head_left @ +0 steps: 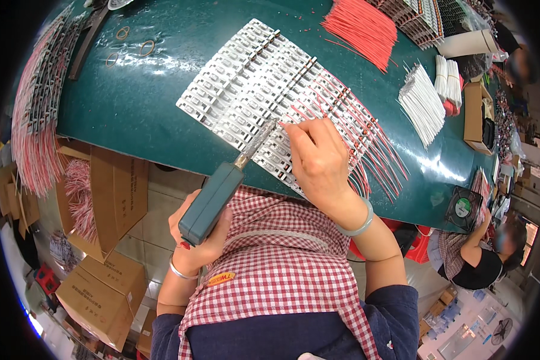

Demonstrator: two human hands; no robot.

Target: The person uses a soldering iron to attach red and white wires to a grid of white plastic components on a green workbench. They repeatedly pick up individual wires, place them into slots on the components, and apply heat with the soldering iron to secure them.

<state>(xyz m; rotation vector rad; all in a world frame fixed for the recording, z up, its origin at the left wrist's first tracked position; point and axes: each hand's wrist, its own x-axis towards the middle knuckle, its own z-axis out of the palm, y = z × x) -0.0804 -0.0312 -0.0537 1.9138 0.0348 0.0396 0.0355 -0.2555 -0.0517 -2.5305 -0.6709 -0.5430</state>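
My left hand (219, 231) is wrapped round the dark green body of a soldering gun (211, 201). Its metal tip points up and right, onto rows of white plastic holders (237, 81) laid out in a slanting block on the table. Close to that tip, the thumb and fingers of my right hand (321, 159) pinch the end of a thin red wire (285, 124). Red and white wires (384, 159) run out from the right-hand rows of holders. Part of these rows is hidden under my right hand.
The green table (126, 108) carries a heap of red wires (363, 33), a pile of white wires (423, 105) and a small black fan (464, 207). Wired strips (42, 102) hang at the left edge, above cardboard boxes (105, 294). Another person (477, 255) sits at the right.
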